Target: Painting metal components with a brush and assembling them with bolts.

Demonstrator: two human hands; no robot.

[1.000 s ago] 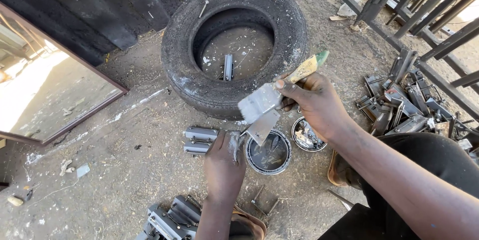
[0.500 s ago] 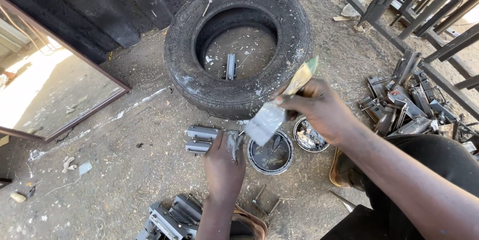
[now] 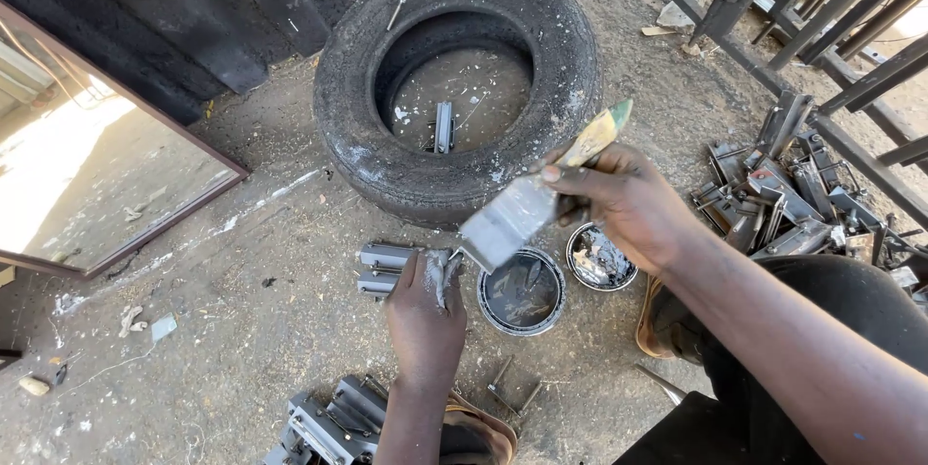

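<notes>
My right hand (image 3: 626, 199) grips a wide paintbrush (image 3: 527, 204) loaded with grey paint, its bristles pointing down-left just above the rim of an open paint tin (image 3: 522, 292). My left hand (image 3: 422, 310) holds a small grey-painted metal bracket (image 3: 391, 269) down on the dirt, right beside the tin; paint smears my fingers. A second smaller tin or lid (image 3: 600, 259) lies next to the first, partly under my right hand.
An old tyre (image 3: 456, 78) lies flat ahead with a metal piece (image 3: 444, 126) inside it. Unpainted metal brackets (image 3: 783, 194) are piled at right by a steel frame (image 3: 822, 30). More brackets (image 3: 333, 421) sit near my knee. A framed panel (image 3: 97, 185) lies at left.
The brush has lowered from above the tyre's edge toward the tin and the bracket. My left hand has stayed on the bracket.
</notes>
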